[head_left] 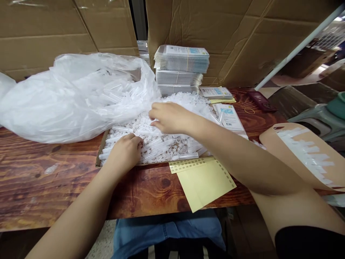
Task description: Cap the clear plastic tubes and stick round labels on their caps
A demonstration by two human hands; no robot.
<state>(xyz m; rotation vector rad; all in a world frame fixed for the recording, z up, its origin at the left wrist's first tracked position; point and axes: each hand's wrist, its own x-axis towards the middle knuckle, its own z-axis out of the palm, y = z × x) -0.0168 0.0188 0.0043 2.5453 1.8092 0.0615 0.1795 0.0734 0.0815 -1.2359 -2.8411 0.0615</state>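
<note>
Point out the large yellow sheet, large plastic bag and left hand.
Large yellow sheet [204,185]: head view, bare middle.
Large plastic bag [74,99]: head view, middle.
Left hand [126,151]: head view, back of hand.

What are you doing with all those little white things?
Both hands are in a shallow cardboard tray full of small clear and white plastic pieces. The left hand is at the near side, the right hand farther in. A big plastic bag lies beside them.

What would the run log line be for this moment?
left hand: in tray of clear pieces | right hand: over pieces | plastic bag: behind tray
</note>
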